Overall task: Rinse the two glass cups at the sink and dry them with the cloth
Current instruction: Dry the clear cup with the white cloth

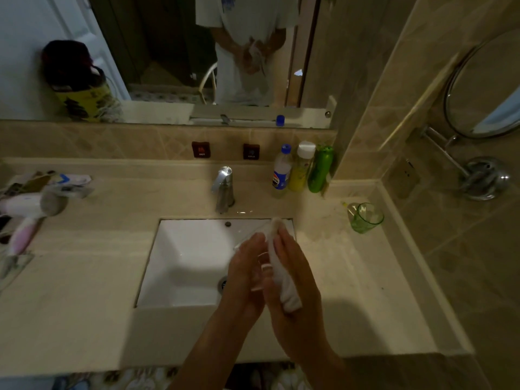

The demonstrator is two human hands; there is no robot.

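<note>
Glass cup (260, 273) is being dried: left hand (246, 274) grips it, right hand (292, 280) presses white cloth (281, 280) against it. Next, likely the green cup (365, 218), far right.

"HOT" on left wall tag (201, 149); right wall tag (251, 151) and bottle label (279, 180) illegible.

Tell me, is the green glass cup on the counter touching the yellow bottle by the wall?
Apart. The head view shows the green glass cup standing alone on the counter, with bare surface between it and the yellow bottle.
</note>
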